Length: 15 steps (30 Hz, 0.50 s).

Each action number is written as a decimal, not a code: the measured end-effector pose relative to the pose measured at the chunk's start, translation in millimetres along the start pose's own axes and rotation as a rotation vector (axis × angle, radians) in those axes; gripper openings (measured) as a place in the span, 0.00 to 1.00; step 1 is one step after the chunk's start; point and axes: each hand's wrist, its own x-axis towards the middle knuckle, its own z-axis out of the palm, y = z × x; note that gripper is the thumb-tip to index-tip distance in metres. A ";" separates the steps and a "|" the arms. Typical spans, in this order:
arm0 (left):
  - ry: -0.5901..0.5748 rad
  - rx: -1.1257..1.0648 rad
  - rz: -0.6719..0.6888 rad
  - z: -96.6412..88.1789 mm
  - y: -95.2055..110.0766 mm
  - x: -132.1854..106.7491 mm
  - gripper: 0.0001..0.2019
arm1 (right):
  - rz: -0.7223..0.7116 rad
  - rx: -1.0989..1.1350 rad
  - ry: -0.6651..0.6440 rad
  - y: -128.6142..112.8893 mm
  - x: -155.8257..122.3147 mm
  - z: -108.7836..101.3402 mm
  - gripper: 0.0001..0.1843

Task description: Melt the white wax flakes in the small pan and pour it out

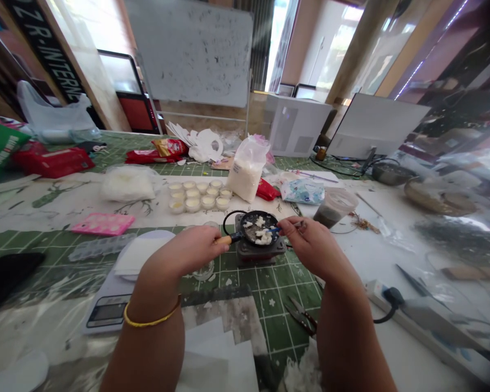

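Note:
A small black pan (258,227) holding white wax chunks sits on a little stove (261,251) in the middle of the green cutting mat. My left hand (196,247) is closed round the pan's wooden handle (224,239). My right hand (306,242) pinches a thin blue-tipped stirrer (275,230) whose end rests among the wax chunks.
Several small white candle cups (200,196) and a bag of white granules (247,171) lie behind the pan. A digital scale (112,296) is at the left, scissors (302,316) and a power strip (392,296) at the right, a cup (335,207) beside the pan.

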 end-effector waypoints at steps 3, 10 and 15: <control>0.001 0.018 0.008 -0.2 -1.5 -0.7 0.17 | 0.022 0.005 0.080 -0.3 -0.8 0.3 0.16; 0.002 0.025 0.014 -1.8 1.9 -2.7 0.17 | 0.100 0.016 0.169 2.3 -0.7 -1.6 0.10; 0.006 0.044 0.020 -2.4 3.8 -3.5 0.17 | 0.056 0.077 0.190 0.3 -7.3 -6.4 0.09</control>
